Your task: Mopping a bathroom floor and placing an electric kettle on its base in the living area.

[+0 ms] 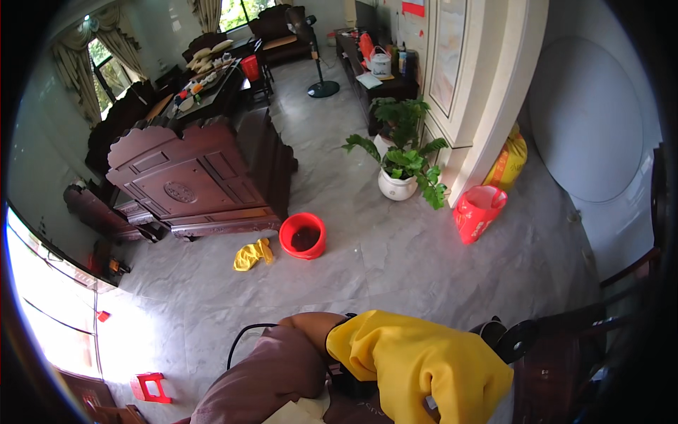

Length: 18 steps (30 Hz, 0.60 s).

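My left arm, in a mauve sleeve [265, 365], bends across the bottom of the view. The bare forearm [312, 328] runs into a loose, wrinkled yellow glove or sleeve cover [408, 350], which hides my left hand; its fingers and anything in them cannot be made out. Just past the yellow covering is a black rounded object [516, 342], its kind unclear. A dark garment with pale lettering shows under the arm. My right hand is out of view. On the floor ahead, a crumpled yellow covering [254, 254] lies beside a red bucket [286, 241] with dark contents.
A carved wooden sofa [185, 185] stands beyond the bucket. Potted plants [398, 188], a red bag [476, 212] and a yellow sack [511, 159] are ahead right. A red stool [151, 388] is at lower left, a standing fan [323, 89] further back. Dark wooden furniture [556, 365] borders the right.
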Motion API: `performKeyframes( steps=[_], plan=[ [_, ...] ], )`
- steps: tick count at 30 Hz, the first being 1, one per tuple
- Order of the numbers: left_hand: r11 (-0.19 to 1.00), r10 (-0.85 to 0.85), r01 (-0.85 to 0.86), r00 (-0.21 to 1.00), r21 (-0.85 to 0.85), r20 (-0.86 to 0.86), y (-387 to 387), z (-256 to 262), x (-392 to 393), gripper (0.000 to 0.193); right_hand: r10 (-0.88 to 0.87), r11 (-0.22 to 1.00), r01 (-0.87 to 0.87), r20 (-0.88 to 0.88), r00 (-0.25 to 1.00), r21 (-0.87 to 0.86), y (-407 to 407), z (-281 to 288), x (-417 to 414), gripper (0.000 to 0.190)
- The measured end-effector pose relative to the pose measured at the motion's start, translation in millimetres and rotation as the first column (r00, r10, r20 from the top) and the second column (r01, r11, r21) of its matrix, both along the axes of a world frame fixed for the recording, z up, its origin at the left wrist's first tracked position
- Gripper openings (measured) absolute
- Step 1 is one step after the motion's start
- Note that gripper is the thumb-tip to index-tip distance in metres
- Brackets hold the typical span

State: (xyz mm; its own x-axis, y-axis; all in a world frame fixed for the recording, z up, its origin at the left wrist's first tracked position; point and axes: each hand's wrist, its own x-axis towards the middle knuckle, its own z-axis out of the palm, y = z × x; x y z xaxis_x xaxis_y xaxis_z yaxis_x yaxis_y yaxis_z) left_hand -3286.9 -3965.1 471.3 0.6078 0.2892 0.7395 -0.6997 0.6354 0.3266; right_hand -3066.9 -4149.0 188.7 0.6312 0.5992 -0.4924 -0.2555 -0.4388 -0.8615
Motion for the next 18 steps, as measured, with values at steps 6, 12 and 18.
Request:
performKeyframes(
  steps=[6,12,18],
  plan=[
    [0.905,-0.138,-0.087,0.866,0.417,0.48,-30,10,54,0.028,-0.062,0.997,0.061,0.014,0.998,0.036,-48,4,15,0.042],
    [0.956,-0.036,0.167,0.883,-0.242,0.467,-108,-12,68,0.036,-0.175,0.982,0.171,0.051,0.983,0.077,-111,14,15,0.043],
    [0.933,-0.329,0.316,0.943,0.171,0.049,-130,0,92,0.022,-0.352,0.924,0.336,0.061,0.934,0.184,-183,29,7,0.043]
  ],
)
